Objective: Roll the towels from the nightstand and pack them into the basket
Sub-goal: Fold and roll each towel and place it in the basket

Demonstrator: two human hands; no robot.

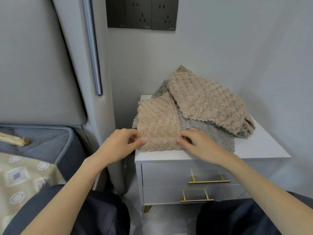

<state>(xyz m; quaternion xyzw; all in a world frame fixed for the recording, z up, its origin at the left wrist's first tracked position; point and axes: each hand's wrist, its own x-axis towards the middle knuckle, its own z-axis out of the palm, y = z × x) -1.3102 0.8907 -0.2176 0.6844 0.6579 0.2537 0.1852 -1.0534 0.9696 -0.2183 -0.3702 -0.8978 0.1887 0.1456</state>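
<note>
A beige bobbled towel (158, 119) lies flat on the left front of the white nightstand (264, 150), its near edge turned over into a small fold. My left hand (122, 143) pinches the left end of that fold. My right hand (194, 143) pinches the right end. A grey towel (215, 134) lies underneath, spread to the right. A second beige towel (206, 99) is heaped on top at the back against the wall. No basket is in view.
The nightstand has two grey drawers with gold handles (209, 181). A bed with a grey headboard (33, 65) and a patterned cover (25, 177) stands to the left. Black wall sockets (142, 13) sit above. My knees in dark trousers fill the bottom.
</note>
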